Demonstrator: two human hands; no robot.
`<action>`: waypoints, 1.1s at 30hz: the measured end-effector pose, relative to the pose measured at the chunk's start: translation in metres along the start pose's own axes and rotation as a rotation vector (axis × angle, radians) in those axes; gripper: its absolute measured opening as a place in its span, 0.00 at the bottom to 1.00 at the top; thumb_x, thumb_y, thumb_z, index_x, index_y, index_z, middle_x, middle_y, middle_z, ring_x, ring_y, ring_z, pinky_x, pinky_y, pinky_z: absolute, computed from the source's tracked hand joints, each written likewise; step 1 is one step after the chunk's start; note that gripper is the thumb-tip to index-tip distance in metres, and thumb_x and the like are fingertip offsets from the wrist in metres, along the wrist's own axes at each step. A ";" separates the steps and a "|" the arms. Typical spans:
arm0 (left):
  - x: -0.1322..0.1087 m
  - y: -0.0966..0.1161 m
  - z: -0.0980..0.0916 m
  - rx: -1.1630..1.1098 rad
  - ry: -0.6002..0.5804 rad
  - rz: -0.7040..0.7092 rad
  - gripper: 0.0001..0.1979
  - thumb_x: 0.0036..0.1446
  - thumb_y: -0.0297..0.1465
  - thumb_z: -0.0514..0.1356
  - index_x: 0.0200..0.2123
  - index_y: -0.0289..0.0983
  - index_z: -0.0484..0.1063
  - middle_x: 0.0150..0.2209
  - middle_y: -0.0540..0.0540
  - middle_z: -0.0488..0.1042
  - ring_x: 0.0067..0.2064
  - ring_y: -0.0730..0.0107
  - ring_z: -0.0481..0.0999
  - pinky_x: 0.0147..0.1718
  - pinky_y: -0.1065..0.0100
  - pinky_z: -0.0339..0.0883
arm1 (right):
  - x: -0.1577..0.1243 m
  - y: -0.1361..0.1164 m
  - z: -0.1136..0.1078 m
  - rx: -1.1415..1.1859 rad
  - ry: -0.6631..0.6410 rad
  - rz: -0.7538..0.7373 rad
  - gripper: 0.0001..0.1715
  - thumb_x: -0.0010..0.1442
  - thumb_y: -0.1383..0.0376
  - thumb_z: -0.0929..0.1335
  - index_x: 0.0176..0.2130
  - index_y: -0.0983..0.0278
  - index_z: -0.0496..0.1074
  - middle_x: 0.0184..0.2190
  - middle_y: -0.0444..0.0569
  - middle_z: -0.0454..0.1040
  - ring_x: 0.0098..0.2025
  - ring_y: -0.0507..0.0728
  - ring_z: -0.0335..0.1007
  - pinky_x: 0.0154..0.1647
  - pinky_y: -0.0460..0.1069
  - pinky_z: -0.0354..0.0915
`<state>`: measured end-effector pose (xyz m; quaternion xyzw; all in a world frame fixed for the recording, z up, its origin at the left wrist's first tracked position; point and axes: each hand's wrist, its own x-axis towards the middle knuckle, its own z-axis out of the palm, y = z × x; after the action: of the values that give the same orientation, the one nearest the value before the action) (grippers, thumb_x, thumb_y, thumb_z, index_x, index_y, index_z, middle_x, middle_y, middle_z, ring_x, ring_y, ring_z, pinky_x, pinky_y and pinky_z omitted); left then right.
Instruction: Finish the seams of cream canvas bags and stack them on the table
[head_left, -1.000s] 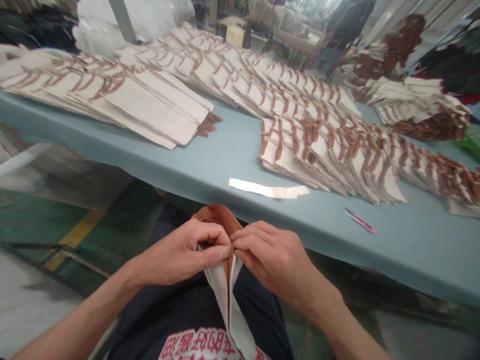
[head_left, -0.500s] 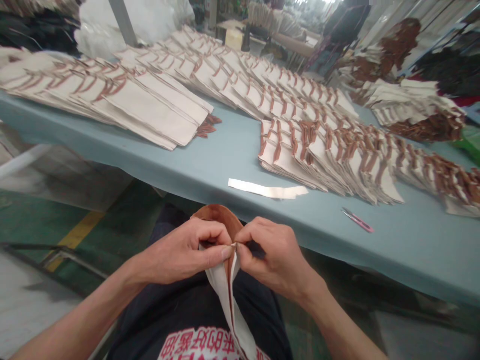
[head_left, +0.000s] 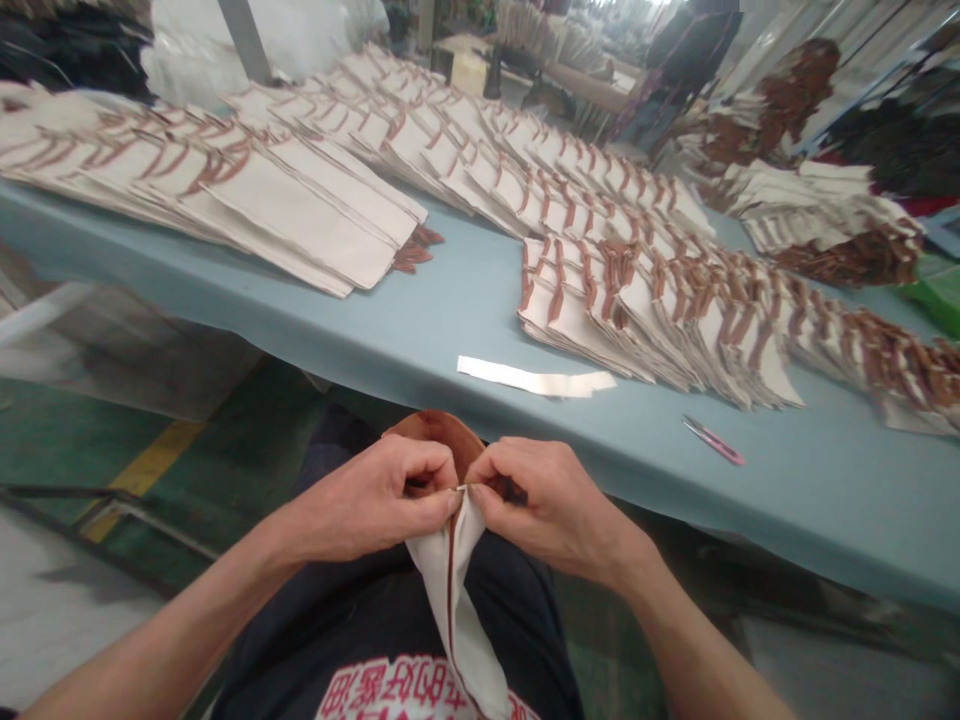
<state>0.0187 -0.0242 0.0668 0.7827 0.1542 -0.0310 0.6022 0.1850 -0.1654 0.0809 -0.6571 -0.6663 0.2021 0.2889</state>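
Observation:
Over my lap hangs a cream fabric piece with a brown seam line down its length and a curved brown band at its top. My left hand pinches the edge of this piece between thumb and forefinger. Right beside it, my right hand pinches the same edge, the fingertips of both hands nearly touching. Exactly what lies between the fingertips is too small to make out. On the table ahead lie a white strip and small pink-handled thread snips.
The blue-covered table runs across in front of me. Overlapping cream pieces with brown edging lie at left, with more rows at right. Farther right sits a heap of cream and brown pieces. A person is in the background.
The fabric below my hands has turned and spread, showing more of its cream face. My hands have shifted only slightly, still pinching the edge.

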 end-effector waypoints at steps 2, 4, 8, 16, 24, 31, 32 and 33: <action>0.002 -0.001 0.000 -0.009 0.000 0.005 0.13 0.61 0.35 0.58 0.26 0.35 0.70 0.25 0.54 0.65 0.28 0.75 0.62 0.26 0.74 0.54 | 0.000 -0.001 -0.001 -0.060 -0.003 -0.008 0.08 0.62 0.72 0.67 0.31 0.63 0.73 0.25 0.42 0.72 0.27 0.51 0.64 0.30 0.47 0.54; 0.004 -0.003 0.000 -0.010 -0.019 0.011 0.12 0.61 0.34 0.57 0.27 0.34 0.71 0.26 0.54 0.66 0.28 0.74 0.63 0.26 0.73 0.55 | 0.000 -0.002 -0.001 -0.127 -0.008 -0.022 0.08 0.63 0.72 0.67 0.31 0.63 0.73 0.25 0.43 0.72 0.27 0.51 0.64 0.30 0.47 0.53; 0.008 -0.004 -0.001 0.051 -0.045 0.023 0.09 0.58 0.30 0.56 0.26 0.35 0.68 0.25 0.55 0.63 0.27 0.75 0.60 0.25 0.72 0.51 | 0.001 -0.005 0.001 -0.297 -0.022 -0.058 0.08 0.61 0.74 0.68 0.31 0.64 0.74 0.25 0.45 0.74 0.27 0.53 0.66 0.29 0.49 0.51; 0.013 -0.010 0.004 0.215 -0.027 0.027 0.09 0.55 0.28 0.55 0.22 0.37 0.63 0.22 0.55 0.60 0.26 0.75 0.59 0.24 0.71 0.46 | 0.002 -0.007 0.016 -0.518 -0.088 -0.125 0.10 0.62 0.75 0.68 0.31 0.65 0.74 0.25 0.50 0.78 0.29 0.57 0.70 0.27 0.52 0.49; 0.006 -0.011 0.019 0.540 0.388 0.197 0.08 0.54 0.26 0.55 0.23 0.38 0.61 0.19 0.56 0.61 0.22 0.76 0.60 0.25 0.70 0.46 | 0.009 0.009 0.009 0.175 -0.095 0.184 0.08 0.59 0.74 0.68 0.39 0.63 0.72 0.34 0.44 0.79 0.32 0.52 0.71 0.34 0.46 0.60; 0.003 -0.015 0.019 0.724 0.600 0.590 0.14 0.60 0.21 0.54 0.23 0.38 0.62 0.19 0.56 0.62 0.21 0.76 0.58 0.23 0.68 0.50 | 0.012 -0.004 0.002 0.076 -0.073 0.100 0.05 0.56 0.72 0.66 0.34 0.64 0.72 0.30 0.45 0.76 0.31 0.53 0.67 0.34 0.48 0.56; 0.003 -0.015 0.018 0.714 0.584 0.621 0.14 0.61 0.21 0.54 0.23 0.38 0.62 0.20 0.56 0.63 0.21 0.75 0.59 0.24 0.68 0.51 | 0.012 -0.007 0.001 0.068 -0.065 0.095 0.05 0.55 0.72 0.66 0.33 0.64 0.71 0.29 0.44 0.75 0.31 0.53 0.67 0.34 0.48 0.55; 0.004 -0.015 0.017 0.702 0.577 0.638 0.15 0.62 0.21 0.54 0.23 0.38 0.63 0.20 0.55 0.64 0.21 0.75 0.59 0.24 0.67 0.51 | 0.013 -0.009 0.000 0.061 -0.060 0.093 0.05 0.54 0.72 0.66 0.33 0.64 0.70 0.29 0.44 0.74 0.31 0.53 0.66 0.34 0.48 0.55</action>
<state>0.0204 -0.0368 0.0475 0.9211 0.0487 0.3188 0.2179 0.1784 -0.1529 0.0884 -0.6720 -0.6369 0.2550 0.2790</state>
